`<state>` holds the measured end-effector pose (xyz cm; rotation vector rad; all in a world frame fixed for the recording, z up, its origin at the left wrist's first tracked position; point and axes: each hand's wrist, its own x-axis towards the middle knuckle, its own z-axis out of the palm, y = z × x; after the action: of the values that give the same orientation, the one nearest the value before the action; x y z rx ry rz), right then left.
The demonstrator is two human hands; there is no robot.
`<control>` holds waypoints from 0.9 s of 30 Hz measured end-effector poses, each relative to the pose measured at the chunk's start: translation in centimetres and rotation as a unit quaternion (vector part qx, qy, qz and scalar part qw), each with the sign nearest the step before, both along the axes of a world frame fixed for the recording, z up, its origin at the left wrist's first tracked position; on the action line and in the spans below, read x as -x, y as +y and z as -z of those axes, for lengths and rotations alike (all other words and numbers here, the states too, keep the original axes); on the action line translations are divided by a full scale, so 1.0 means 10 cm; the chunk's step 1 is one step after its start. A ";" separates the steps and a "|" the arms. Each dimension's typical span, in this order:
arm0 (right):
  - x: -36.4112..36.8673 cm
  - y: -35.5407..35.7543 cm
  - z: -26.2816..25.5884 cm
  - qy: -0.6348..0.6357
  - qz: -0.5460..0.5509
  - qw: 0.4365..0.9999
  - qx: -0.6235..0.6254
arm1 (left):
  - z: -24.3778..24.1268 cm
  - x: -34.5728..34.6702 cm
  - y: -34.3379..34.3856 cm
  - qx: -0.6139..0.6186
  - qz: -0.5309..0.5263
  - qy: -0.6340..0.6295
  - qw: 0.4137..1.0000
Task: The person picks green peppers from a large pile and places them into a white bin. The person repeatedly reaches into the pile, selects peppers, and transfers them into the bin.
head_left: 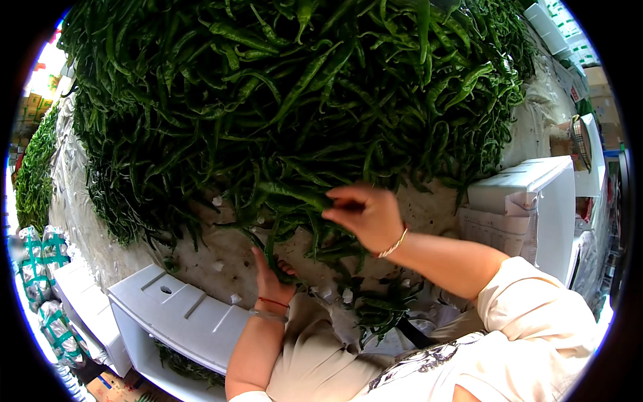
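Note:
A large heap of long green chili peppers [301, 110] fills the upper and middle view. At the heap's near edge, my right hand [366, 216], slightly blurred, has its thumb and fingers closed on the end of a green pepper [294, 195]. Lower and to the left, my left hand [274, 281] is curled around several green peppers [270, 251], its thumb pointing up. A smaller pile of peppers [382, 306] lies below my right forearm, close to my legs.
A white foam box [201, 311] with peppers inside stands at lower left. Another white foam box [522, 176] is at the right, with printed paper beside it. Wrapped bundles with green straps [42, 261] and a second pepper heap [37, 176] are at the far left.

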<state>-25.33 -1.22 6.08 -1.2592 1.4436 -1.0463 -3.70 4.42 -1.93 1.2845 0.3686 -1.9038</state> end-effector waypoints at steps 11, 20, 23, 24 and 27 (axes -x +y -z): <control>-0.63 0.27 0.83 0.152 -0.127 0.979 -0.045 | -0.24 -0.07 -0.03 0.058 -0.052 -0.065 0.995; -0.68 -0.25 1.10 0.375 -0.286 0.882 0.029 | -0.13 -0.25 -0.02 0.069 -0.086 -0.074 0.991; -0.62 0.07 1.00 0.031 -0.136 0.986 -0.095 | -0.07 -0.22 0.01 0.070 -0.060 -0.057 0.994; -0.68 0.24 1.00 -0.101 -0.061 0.984 -0.132 | -0.07 -0.17 0.00 0.078 -0.044 -0.035 0.995; -0.89 0.61 0.87 -0.220 -0.045 0.958 -0.181 | -0.18 -0.03 -0.03 0.103 -0.022 0.013 0.994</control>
<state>-16.45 4.86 -2.57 -0.7618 1.1531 -0.8812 -3.41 4.15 -0.09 1.1082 0.2059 -1.8697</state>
